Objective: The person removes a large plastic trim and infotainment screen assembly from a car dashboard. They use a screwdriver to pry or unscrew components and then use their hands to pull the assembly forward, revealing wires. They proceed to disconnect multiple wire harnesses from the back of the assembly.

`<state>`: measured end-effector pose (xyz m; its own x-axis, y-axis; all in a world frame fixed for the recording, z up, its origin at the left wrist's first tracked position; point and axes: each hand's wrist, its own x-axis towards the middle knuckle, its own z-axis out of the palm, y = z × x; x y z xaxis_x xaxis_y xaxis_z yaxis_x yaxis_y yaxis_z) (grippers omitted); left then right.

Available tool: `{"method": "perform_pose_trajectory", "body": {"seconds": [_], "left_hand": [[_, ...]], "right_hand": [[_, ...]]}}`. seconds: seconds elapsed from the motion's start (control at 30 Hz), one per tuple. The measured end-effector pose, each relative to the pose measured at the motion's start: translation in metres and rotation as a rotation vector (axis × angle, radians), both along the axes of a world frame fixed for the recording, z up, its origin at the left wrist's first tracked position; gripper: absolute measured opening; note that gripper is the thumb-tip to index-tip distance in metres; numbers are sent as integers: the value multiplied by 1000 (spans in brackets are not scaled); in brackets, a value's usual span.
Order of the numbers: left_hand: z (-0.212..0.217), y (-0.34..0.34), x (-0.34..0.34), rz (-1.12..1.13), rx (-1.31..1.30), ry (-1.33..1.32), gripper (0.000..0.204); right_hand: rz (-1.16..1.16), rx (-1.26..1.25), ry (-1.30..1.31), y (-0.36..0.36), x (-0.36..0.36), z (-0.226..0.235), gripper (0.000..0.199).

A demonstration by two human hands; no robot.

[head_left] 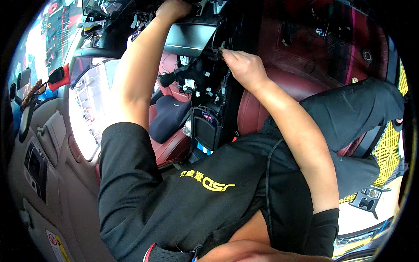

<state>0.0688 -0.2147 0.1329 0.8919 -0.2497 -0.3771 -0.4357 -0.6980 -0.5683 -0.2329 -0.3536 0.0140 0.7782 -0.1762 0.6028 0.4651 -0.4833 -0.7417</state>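
I am inside a car, at a dashboard that is partly taken apart. My left hand (173,9) reaches to the top of the view, beside the dashboard's bare wiring (139,19); its fingers are mostly hidden. Between my hands lies a smooth dark dashboard panel (190,36) with a pale edge strip. My right hand (245,67) is closed, fingertips pressed together at the panel's right end. Whatever it pinches there is too small and dark to name. Below the panel, the stripped centre console (214,83) shows loose white connectors and black wires.
Dark red leather seats (290,85) flank the console. A black cushion (170,118) lies on one. The console bin (205,123) stands below the wiring. Grey door trim or roof lining (56,144) fills the left side. A loose cup-holder trim piece (369,198) lies outside at lower right.
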Motion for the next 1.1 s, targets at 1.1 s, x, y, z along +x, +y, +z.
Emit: {"method": "perform_pose_trajectory", "body": {"seconds": [1.1], "left_hand": [[-15,39,48,-266,212,209,44]], "right_hand": [[31,32,64,2,-5,7,19]]}}
